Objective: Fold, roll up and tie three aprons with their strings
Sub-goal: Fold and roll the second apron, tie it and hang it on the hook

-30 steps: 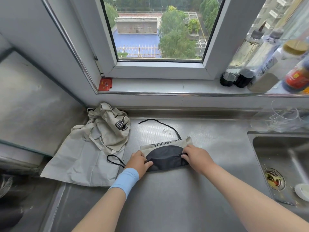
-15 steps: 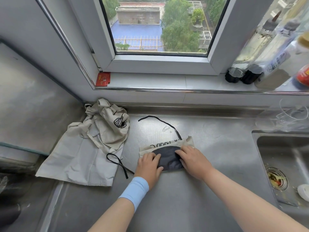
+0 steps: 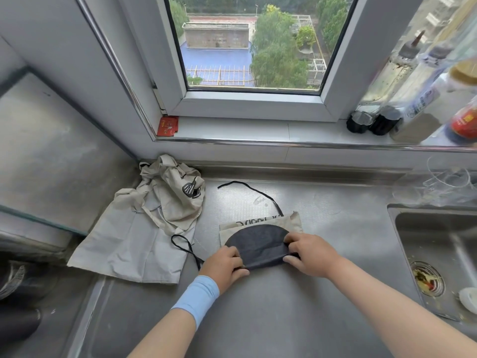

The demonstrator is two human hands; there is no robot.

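On the steel bench (image 3: 284, 321), well to the left of the sink (image 3: 410, 244), lies the half-rolled apron (image 3: 258, 245): a dark grey rounded fold sits on top of a flat beige layer with black lettering along its far edge. The left hand (image 3: 224, 264), with a pale blue wristband (image 3: 197, 297) on its wrist, is at the end of the dark fold farther from the sink, its fingers (image 3: 236, 257) curled down over the cloth and grasping it. The right hand (image 3: 309, 254) is at the end nearer the sink, thumb and fingers pinching the edge of the dark fold between them. One black string (image 3: 247, 187) runs from the apron's far edge and curves over the bench away from the sink, toward the wall under the window. A second black string (image 3: 185, 248) lies looped on the bench on the side of the left hand away from the sink, touching the edge of a loose beige apron heap (image 3: 144, 233). That heap lies crumpled and spread out much farther from the sink, by the corner of the bench, with a dark utensil print showing on its upper folds. On the windowsill above and behind the sink stand several bottles (image 3: 402, 99), and a small red packet (image 3: 167, 126) sits at the sill's end far from the sink.
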